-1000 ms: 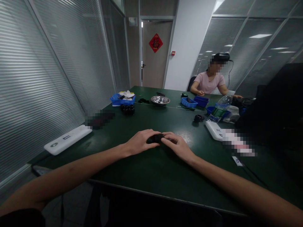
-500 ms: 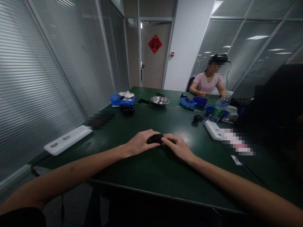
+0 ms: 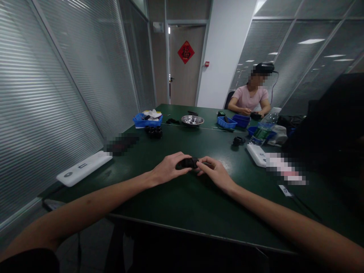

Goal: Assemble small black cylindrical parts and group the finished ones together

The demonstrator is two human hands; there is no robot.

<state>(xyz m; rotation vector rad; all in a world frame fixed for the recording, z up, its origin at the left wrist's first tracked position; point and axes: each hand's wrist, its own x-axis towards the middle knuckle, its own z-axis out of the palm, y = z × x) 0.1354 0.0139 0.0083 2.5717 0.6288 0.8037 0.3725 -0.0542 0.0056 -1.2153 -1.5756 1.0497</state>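
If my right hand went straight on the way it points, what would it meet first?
The black part in your left hand; your right hand seems to touch its end, though depth is unclear.

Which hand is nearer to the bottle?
Right. The right hand is nearer the camera than the bottle and to its left, at the black part's right end. The left hand, holding that part, is farther left.
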